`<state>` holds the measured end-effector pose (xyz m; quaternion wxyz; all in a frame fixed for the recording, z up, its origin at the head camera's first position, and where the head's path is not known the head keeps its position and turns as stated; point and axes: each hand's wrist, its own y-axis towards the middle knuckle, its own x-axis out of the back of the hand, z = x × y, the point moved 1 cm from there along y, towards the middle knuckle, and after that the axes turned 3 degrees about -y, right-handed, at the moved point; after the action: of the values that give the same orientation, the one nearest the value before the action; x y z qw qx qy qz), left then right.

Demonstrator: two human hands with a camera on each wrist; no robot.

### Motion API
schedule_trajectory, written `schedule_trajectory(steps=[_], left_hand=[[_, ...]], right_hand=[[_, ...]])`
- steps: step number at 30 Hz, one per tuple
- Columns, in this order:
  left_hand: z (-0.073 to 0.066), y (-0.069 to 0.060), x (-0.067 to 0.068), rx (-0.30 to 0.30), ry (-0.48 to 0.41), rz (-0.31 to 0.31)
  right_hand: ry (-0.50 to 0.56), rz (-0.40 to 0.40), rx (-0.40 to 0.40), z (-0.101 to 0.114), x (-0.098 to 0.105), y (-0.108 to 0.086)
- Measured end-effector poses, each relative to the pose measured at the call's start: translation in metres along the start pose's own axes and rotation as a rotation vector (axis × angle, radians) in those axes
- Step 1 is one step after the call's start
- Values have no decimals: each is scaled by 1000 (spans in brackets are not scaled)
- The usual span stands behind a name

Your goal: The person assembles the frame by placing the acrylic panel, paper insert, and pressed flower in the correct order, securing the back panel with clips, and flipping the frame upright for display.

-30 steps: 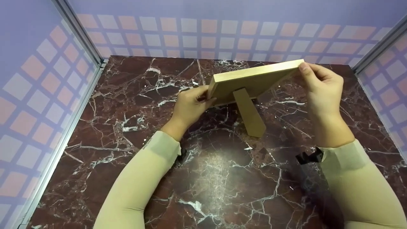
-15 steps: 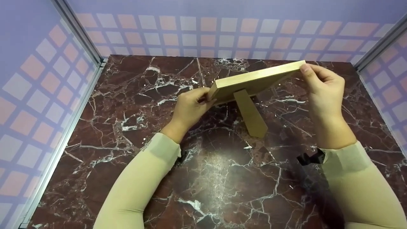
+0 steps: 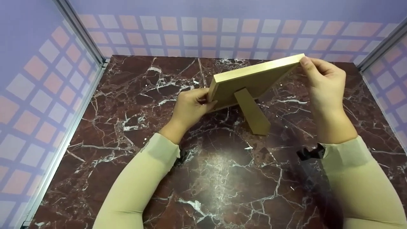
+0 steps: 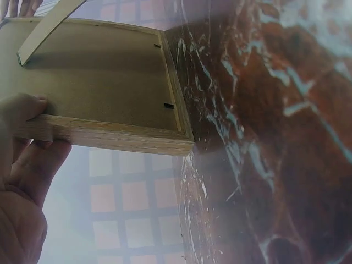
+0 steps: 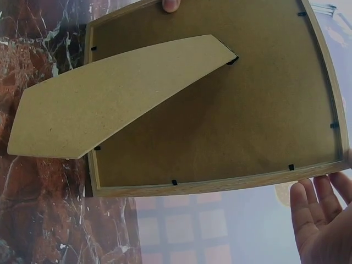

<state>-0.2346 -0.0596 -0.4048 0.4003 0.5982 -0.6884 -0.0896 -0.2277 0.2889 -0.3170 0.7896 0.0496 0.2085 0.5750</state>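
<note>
A wooden picture frame (image 3: 251,70) is held tilted over the table, its brown backing board (image 5: 264,110) facing the person. From that back a support leg (image 3: 252,111) sticks out toward the person. My left hand (image 3: 192,103) grips the frame's left side; in the left wrist view the thumb lies on the backing and the fingers (image 4: 41,168) are on the other side. The upper right corner is pinched by my right hand (image 3: 327,84), thumb against the edge. Small black tabs (image 5: 291,167) sit along the inner rim. The frame's front is hidden.
The dark red marbled table (image 3: 203,178) has pale veins and tiny white specks. Light panels with pink and white squares (image 3: 189,25) enclose the back and sides. Metal posts (image 3: 86,35) stand at the corners. A black wrist mount (image 3: 310,152) shows at the right cuff.
The frame's top edge and right corner have risen slightly along with my right hand, and the support leg's tip has shifted slightly right. Both hands keep their hold.
</note>
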Motion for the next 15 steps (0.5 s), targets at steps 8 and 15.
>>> schedule_trajectory(steps=[8, 15], left_hand=[[-7, -4, -1, -4, 38, 18], [-8, -8, -3, -8, 111, 20]], right_hand=[[10, -14, 26, 2, 7, -11], [27, 5, 19, -1, 13, -16]])
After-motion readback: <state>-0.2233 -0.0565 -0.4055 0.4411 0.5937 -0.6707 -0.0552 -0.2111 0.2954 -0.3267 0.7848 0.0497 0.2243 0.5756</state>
